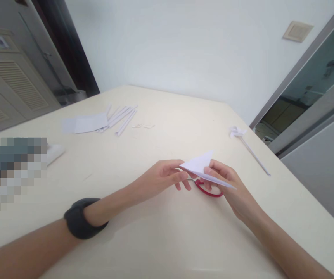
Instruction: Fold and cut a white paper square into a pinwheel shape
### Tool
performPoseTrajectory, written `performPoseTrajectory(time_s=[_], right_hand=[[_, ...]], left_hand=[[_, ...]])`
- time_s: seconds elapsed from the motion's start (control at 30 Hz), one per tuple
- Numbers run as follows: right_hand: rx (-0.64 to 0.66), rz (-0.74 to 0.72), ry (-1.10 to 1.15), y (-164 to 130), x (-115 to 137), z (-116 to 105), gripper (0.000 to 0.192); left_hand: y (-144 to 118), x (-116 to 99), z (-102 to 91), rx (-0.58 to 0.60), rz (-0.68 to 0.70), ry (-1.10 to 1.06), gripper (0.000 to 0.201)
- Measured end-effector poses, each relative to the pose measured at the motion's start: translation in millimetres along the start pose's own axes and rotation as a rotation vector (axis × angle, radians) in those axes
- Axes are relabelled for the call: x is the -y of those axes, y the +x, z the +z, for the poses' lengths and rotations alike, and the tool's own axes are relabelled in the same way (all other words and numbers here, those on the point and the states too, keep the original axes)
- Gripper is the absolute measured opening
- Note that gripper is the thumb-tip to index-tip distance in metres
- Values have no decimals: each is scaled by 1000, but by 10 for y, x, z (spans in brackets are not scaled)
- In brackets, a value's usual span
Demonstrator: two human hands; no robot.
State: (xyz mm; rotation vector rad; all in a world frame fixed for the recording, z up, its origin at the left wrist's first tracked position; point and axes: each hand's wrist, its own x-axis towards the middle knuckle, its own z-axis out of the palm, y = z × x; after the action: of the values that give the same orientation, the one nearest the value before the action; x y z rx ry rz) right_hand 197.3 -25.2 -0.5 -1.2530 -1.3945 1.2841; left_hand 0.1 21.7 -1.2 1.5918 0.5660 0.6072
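A folded sheet of white paper, creased into a triangular shape, is held above the table. My right hand grips it, the thumb on its near face and the other fingers partly hidden behind it. At the paper's left corner is my left hand, its thumb and fingers apart; the index fingertip passes behind the corner, so whether it touches cannot be told. Below both hands lies a pair of scissors with red handles, its metal blades partly covered by the fingers.
Thin white paper sticks and flat paper sheets lie at the back left, with small paper scraps beside them. A paper pinwheel on a stick rests near the right edge. A blurred-out patch covers the left side.
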Motion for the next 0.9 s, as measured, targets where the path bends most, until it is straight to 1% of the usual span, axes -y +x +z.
performPoseTrajectory(time_s=[0.1, 0.3, 0.43, 0.5, 0.67, 0.77, 0.9], right_hand=[[15, 21, 0, -8, 7, 24, 23], [-27, 27, 13, -13, 41, 56, 21], [-34, 30, 13, -17, 45, 56, 22], [-56, 43, -7, -24, 43, 56, 22], [-77, 39, -6, -24, 22, 40, 22], [-64, 14, 48, -9, -11, 17, 23], [-38, 9, 72, -7, -27, 14, 23]], left_hand=[[3, 0, 9, 1, -20, 4, 25], [-11, -41, 3, 29, -3, -28, 33], [-23, -71, 12, 20, -31, -49, 31], [-26, -81, 16, 20, -42, -58, 30], [-30, -86, 18, 55, -31, -88, 25], [-33, -78, 16, 89, -49, -111, 24], [-37, -65, 15, 98, -69, -146, 31]])
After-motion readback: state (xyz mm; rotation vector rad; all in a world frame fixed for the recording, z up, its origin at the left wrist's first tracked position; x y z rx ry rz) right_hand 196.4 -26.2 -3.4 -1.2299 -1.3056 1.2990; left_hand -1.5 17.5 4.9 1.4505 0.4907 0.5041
